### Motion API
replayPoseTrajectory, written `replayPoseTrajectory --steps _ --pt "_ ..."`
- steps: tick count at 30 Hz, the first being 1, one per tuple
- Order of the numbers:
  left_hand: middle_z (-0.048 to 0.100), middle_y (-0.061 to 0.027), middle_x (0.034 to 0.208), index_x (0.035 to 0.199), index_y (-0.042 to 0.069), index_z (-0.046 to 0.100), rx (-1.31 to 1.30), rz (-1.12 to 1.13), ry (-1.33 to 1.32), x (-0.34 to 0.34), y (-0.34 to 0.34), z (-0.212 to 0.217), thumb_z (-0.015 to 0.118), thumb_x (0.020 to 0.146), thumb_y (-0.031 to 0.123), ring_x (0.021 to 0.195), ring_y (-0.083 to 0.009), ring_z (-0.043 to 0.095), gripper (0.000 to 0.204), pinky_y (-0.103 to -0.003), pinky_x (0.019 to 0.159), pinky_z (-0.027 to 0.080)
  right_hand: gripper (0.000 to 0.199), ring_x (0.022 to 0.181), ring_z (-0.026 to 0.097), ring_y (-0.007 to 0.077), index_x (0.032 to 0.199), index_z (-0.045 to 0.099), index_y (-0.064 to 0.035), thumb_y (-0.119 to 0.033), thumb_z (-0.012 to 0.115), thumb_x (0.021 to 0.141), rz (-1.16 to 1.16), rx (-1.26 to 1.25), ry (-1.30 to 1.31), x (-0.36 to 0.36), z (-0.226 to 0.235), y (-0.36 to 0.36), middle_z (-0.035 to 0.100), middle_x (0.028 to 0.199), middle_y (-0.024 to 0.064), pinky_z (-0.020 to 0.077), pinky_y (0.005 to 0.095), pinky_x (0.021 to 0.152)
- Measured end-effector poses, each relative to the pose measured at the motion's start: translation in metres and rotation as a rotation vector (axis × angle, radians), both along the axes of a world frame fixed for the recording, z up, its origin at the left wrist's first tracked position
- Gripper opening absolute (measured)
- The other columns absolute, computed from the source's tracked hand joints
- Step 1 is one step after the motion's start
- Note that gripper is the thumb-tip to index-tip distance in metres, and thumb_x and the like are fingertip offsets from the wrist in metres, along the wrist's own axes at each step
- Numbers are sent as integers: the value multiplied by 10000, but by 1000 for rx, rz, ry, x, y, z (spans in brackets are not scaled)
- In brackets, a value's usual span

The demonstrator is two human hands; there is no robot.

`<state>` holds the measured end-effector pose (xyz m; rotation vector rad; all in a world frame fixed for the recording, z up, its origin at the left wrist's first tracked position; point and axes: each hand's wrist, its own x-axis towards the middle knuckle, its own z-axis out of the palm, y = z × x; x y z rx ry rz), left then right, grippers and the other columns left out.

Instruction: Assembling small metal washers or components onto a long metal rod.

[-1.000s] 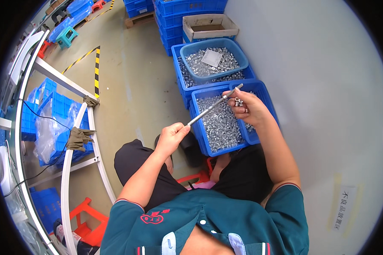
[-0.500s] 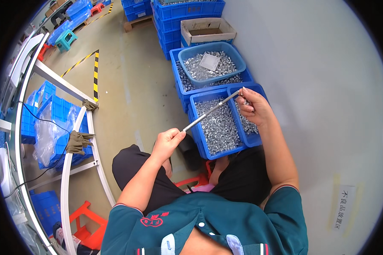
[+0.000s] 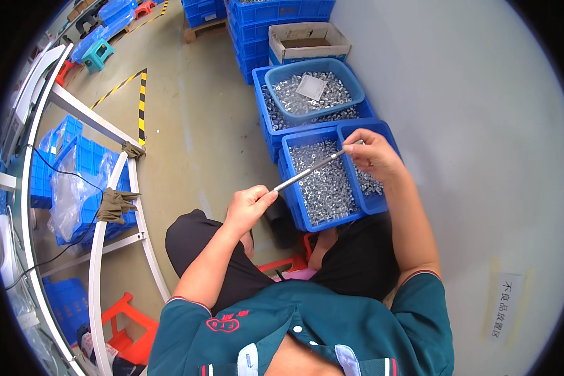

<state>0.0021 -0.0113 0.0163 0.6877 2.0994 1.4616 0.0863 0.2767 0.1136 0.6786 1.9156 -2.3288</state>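
Note:
My left hand (image 3: 247, 210) is closed around the near end of a thin grey metal rod (image 3: 310, 170). The rod slants up to the right, over a blue bin (image 3: 333, 224) full of small silvery ring-like metal pieces (image 3: 323, 195). Near its far end, my right hand (image 3: 380, 158) pinches the rod between thumb and fingers, and a bit of the tip shows past the fingertips. That hand is above a narrower blue bin (image 3: 375, 206) of similar pieces, partly hiding it. Whether a small piece sits between the right fingers is hidden.
Behind the bins, a lighter blue tub (image 3: 301, 118) of metal pieces holds a white card (image 3: 311, 88). An open carton (image 3: 338, 51) and stacked blue crates (image 3: 250, 50) stand farther back. A grey wall (image 3: 457, 156) is at right, a white frame (image 3: 96, 276) at left.
My right hand has shifted slightly down, and its fingers now close farther along the rod, with the tip showing beyond them. The left hand keeps its hold, barely moving.

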Motion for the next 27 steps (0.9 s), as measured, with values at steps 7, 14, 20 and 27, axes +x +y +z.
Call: replayPoseTrajectory --steps 7,14,20,27 --pt "348 61 534 652 53 514 32 -43 -165 -2 10 -8 601 867 300 517 -38 311 339 -249 452 258 215 478 373 25 1022 619 -34 -149 628 841 93 -232 -138 -8 -26 -46 494 675 -23 233 153 385" --pt "362 68 554 653 49 519 121 10 -170 -8 4 -12 601 875 305 534 -34 316 349 -246 462 264 295 549 424 69 1100 480 71 25 504 809 -147 -407 -135 -8 -17 -16 547 836 109 294 172 395" --pt "357 71 548 653 50 522 55 0 -173 -4 2 -10 603 872 312 533 -33 315 352 -242 466 258 231 537 420 46 1070 490 32 1 522 843 -159 -556 77 -2 -24 11 569 846 105 292 147 379" --pt "352 69 543 639 56 506 55 -33 -172 -2 1 -10 603 869 301 527 -32 311 349 -246 459 252 198 530 419 47 1065 506 -14 -15 527 869 -369 -639 215 -3 -25 22 556 886 84 301 158 385"
